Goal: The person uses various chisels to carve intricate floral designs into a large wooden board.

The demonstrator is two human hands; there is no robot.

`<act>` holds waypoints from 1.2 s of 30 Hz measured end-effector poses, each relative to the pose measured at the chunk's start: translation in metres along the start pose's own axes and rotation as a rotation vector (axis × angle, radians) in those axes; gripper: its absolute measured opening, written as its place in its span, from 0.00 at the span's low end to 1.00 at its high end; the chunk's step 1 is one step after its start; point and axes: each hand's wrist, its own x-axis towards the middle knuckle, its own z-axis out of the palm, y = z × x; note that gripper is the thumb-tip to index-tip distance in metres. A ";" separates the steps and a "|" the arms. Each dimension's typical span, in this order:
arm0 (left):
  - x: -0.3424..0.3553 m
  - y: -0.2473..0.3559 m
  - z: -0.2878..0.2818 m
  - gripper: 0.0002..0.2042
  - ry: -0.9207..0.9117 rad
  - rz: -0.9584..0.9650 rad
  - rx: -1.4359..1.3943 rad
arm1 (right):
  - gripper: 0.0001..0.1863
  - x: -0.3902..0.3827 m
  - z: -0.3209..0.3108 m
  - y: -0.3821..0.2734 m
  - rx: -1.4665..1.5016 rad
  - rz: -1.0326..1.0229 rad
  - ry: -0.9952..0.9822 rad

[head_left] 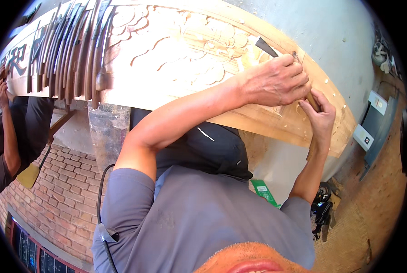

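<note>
My left hand (278, 82) is closed round a wood chisel (266, 47) whose flat dark blade sticks out past the knuckles, pointing to the far left. My right hand (321, 113) pinches the chisel's wooden handle at its near end, just right of the left hand. Both hands are above the right part of a long pale wooden board (267, 123). Cloud-like shapes (212, 45) are carved in relief on its top. A small dark thing (295, 55) shows beyond the left hand's knuckles; I cannot make out what it is.
Several chisels and gouges (71, 50) lie side by side across the board's left part. At the far left, another person's hand (2, 93) is at the board's end. Wood chips dot the right end. A grey block (108, 132) stands underneath, above brick paving (67, 177).
</note>
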 end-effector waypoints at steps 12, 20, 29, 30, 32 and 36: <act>-0.053 0.091 -0.130 0.23 0.270 -1.117 -0.260 | 0.14 -0.113 0.184 -0.071 0.842 0.135 -0.120; -0.087 0.056 -0.184 0.16 0.456 -1.134 -0.200 | 0.14 -0.102 0.225 -0.097 0.413 -0.317 -0.269; -0.142 -0.089 -0.298 0.10 0.138 -0.956 0.885 | 0.06 -0.051 0.208 -0.042 -0.065 -0.359 0.299; -0.147 -0.101 -0.300 0.09 0.153 -0.971 0.866 | 0.06 -0.051 0.208 -0.045 -0.060 -0.358 0.304; -0.158 -0.124 -0.299 0.13 0.054 -1.088 0.882 | 0.06 -0.051 0.210 -0.045 -0.076 -0.355 0.304; -0.170 -0.148 -0.292 0.12 -0.039 -1.115 0.901 | 0.05 -0.049 0.211 -0.043 -0.086 -0.359 0.309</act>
